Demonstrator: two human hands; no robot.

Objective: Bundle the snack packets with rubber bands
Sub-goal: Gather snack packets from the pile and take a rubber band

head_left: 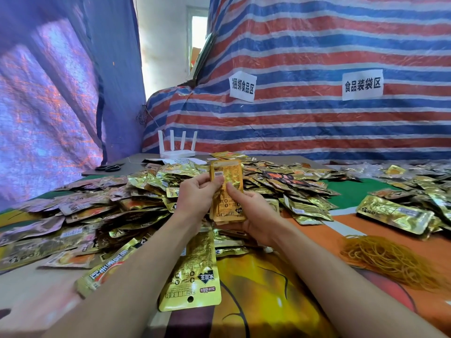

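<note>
The left grip [195, 193] pinches the side of a small stack of packets [227, 189] & the right grip [253, 215] cups its bottom, up over the big pile [122, 203] on the counter [314, 234], prob. to line up edges before one of the rubber bands [390, 262] nearby goes on.

A red, white and blue striped tarpaulin [317, 45] is hung as a wall from 12 to 3 o'clock. A white paper sign [242, 88] and a second sign [362, 84], both printed with Chinese characters, are fixed to it. A blue-purple tarpaulin [48, 93] is draped from 9 to 11 o'clock. Between the two, just left of 12 o'clock, a white wall [161, 45] and a daylit window [199, 32] are seen. A grey table [131, 164] is partly covered by an orange and green cloth [361, 228].
</note>
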